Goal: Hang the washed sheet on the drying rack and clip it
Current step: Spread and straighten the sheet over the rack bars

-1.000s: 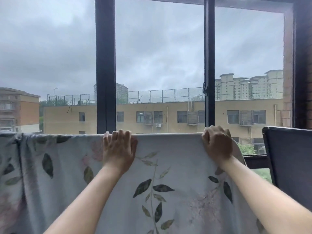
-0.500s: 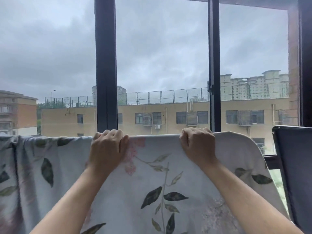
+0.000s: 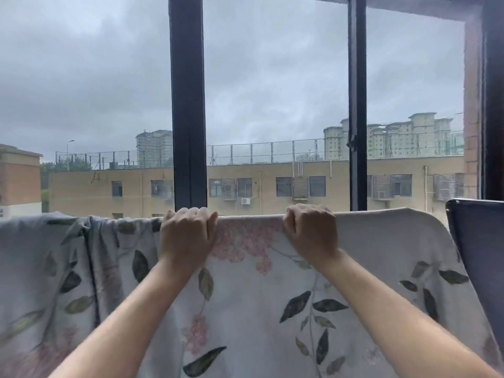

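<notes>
Both the left hand (image 3: 188,236) and right hand (image 3: 311,231) curl over the floral sheet (image 3: 245,296), gripping its top fold; limp, probably damp-heavy cloth, best held there.

— Where are our hands?
— Our left hand (image 3: 186,236) and right hand (image 3: 311,233) grip the top fold of the floral sheet (image 3: 245,296), fingers curled over it.
— And its left part?
— Bunched; the right lies smooth.
</notes>
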`<state>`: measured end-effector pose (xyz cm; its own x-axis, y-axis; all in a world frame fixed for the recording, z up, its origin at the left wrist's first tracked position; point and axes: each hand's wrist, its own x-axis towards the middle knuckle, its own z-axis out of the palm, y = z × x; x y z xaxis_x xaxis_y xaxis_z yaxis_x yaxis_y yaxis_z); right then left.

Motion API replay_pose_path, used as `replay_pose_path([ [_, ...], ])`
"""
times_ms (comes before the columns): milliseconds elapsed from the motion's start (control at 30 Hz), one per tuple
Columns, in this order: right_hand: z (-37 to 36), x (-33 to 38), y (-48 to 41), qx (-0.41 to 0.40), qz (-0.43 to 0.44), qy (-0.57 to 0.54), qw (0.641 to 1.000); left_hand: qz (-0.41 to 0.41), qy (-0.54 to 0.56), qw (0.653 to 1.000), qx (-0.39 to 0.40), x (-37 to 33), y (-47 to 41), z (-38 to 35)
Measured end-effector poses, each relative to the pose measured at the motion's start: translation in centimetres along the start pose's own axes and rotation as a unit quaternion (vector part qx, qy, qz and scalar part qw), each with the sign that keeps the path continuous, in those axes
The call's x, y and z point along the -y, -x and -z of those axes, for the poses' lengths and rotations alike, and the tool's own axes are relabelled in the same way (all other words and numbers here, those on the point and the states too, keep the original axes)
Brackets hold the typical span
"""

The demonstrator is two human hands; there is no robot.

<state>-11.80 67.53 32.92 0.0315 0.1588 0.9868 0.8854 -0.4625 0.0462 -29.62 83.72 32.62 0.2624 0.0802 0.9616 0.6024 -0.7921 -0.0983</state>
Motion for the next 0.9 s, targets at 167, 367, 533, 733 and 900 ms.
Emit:
replay_pose_path([
  [167, -2.0, 7.3, -0.6, 0.018, -0.037, 0.000, 0.999, -0.021, 0.018, 0.999, 0.025, 1.3, -0.4, 0.2],
  [367, -1.3, 7.7, -0.6, 0.036, -0.055, 0.023, 0.998, -0.004, 0.033, 0.999, 0.031, 6.7, 0.5, 1.7],
  [533, -1.2, 7.9, -0.5, 0.039, -0.066, 0.025, 0.997, 0.029, 0.011, 0.998, 0.052, 11.2, 1.2, 2.6],
  [733, -1.5, 7.7, -0.6, 0.029, -0.055, 0.027, 0.998, 0.059, -0.001, 0.998, 0.012, 13.4, 1.8, 3.2],
  [900, -1.9, 8.5, -1.3, 0.064, -0.023, 0.053, 0.996, 0.084, 0.010, 0.996, -0.002, 12.7, 1.8, 2.4],
])
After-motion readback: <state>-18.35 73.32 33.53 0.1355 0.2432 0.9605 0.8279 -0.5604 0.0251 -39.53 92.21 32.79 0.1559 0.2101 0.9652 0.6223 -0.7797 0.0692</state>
